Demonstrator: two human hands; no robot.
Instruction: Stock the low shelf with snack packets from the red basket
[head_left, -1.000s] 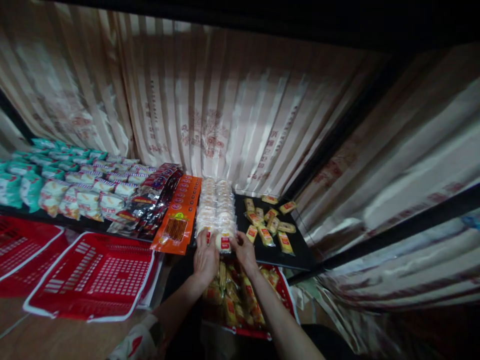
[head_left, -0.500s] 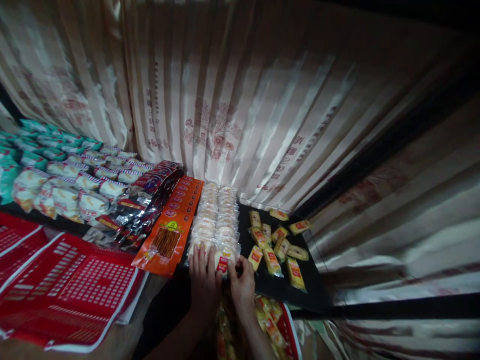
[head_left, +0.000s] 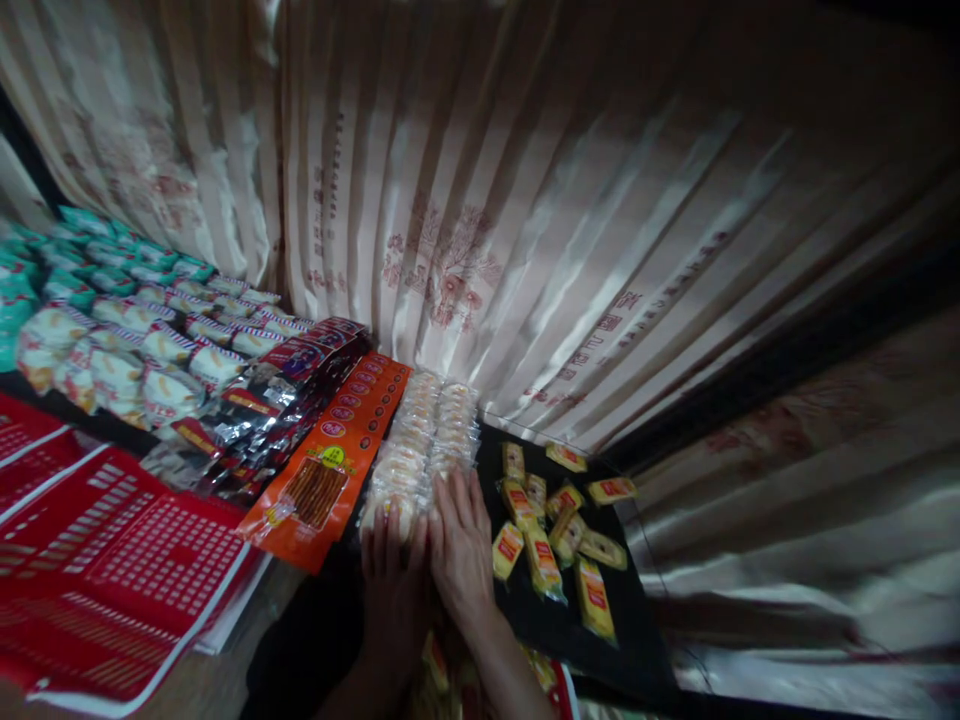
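Observation:
Two rows of round, clear-wrapped white crackers (head_left: pixel 409 440) stand on the dark shelf (head_left: pixel 517 615). At the near end of the left row, my left hand (head_left: pixel 394 560) rests with its fingers stretched against the front packs. My right hand (head_left: pixel 461 545) lies flat with fingers extended over the front of the right row, covering the nearest packs. Neither hand grips anything. Loose yellow-wrapped cakes (head_left: pixel 544 560) are scattered on the shelf to the right. An orange bag of brown sticks (head_left: pixel 322 480) lies just left of the crackers.
Dark snack bags (head_left: pixel 281 400), white snack packs (head_left: pixel 169 390) and green packs (head_left: pixel 90 250) fill the shelf to the left. A red basket (head_left: pixel 112 560) stands in front of them. More yellow packs lie below my forearms. A pleated printed curtain (head_left: pixel 450 200) hangs behind.
My right hand has moved from the front corner onto the top of the right row, its fingers now straightened. The left hand stays at the left row's front. The view has shifted slightly.

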